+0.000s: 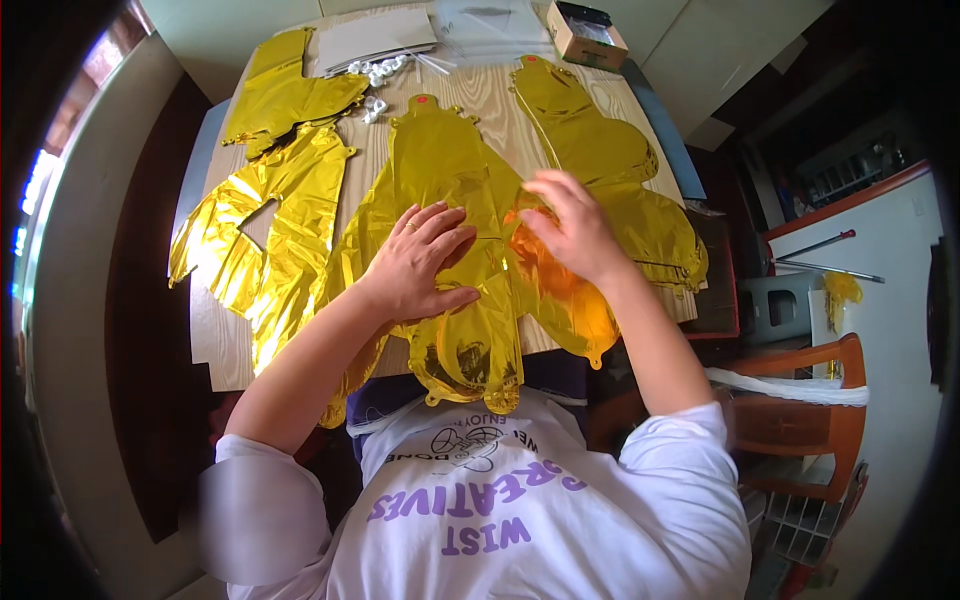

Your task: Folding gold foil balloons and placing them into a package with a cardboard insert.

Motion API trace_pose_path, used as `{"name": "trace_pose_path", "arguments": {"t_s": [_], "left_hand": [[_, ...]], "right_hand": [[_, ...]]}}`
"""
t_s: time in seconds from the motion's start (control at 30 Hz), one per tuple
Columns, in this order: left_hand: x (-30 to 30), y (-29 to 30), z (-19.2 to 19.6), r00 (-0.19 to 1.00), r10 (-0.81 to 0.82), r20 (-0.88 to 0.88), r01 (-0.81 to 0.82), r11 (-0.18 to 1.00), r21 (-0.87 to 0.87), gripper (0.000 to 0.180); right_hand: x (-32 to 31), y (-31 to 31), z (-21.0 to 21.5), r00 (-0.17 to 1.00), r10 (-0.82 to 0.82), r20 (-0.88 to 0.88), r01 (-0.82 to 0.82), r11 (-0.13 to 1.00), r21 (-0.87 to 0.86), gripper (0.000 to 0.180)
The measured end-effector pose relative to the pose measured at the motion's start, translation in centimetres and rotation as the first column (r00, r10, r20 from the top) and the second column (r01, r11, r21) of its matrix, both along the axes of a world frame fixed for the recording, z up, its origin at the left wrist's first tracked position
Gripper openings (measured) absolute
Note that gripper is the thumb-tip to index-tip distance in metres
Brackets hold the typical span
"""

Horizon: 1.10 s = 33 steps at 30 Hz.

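Observation:
A flat gold foil balloon (pixel 430 160) lies in front of me, its tail with a red dot pointing to the far side and its lobes reaching over the near table edge. My left hand (pixel 415 262) rests on its middle with the fingers spread. Over the balloon's right part, my right hand (pixel 575 228) is raised with its fingers apart and slightly curled, holding nothing that shows. The foil below it reflects orange.
Another flat gold balloon (pixel 590 125) lies to the right. Crumpled gold foil (pixel 300 185) and a folded gold piece (pixel 285 95) lie at left. Small white plastic pieces (pixel 378 72), white sheets (pixel 375 38) and a cardboard box (pixel 588 42) sit at the back. A wooden chair (pixel 800 420) stands at right.

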<state>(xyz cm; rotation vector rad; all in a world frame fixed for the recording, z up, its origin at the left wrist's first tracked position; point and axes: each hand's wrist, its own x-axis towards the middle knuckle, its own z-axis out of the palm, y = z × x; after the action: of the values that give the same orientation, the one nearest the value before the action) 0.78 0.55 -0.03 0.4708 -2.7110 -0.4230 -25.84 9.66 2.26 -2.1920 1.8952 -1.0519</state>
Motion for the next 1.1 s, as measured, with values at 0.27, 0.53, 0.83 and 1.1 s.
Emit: {"name": "trace_pose_path", "arguments": {"t_s": [0.27,0.53,0.83,1.1], "left_hand": [[0.0,0.3,0.3,0.999,0.024,0.026,-0.025,0.999,0.03,0.08],[0.2,0.1,0.3,0.999,0.03,0.044,-0.031,0.999,0.038,0.079],[0.2,0.1,0.2,1.0,0.018,0.023,-0.018,0.999,0.04,0.079],[0.3,0.2,0.2,0.999,0.028,0.037,-0.03,0.999,0.043,0.081]], "right_hand": [[2.3,16.1,1.9,0.743,-0.642,-0.189,0.658,0.65,0.381,0.043],[4.8,15.7,-0.4,0.793,-0.608,-0.034,0.583,0.741,0.333,0.033],[4.9,15.6,-0.2,0.697,-0.706,-0.125,0.712,0.662,0.233,0.031],[6.7,13.8,3.4,0.789,-0.536,0.302,0.512,0.844,0.161,0.027]]}}
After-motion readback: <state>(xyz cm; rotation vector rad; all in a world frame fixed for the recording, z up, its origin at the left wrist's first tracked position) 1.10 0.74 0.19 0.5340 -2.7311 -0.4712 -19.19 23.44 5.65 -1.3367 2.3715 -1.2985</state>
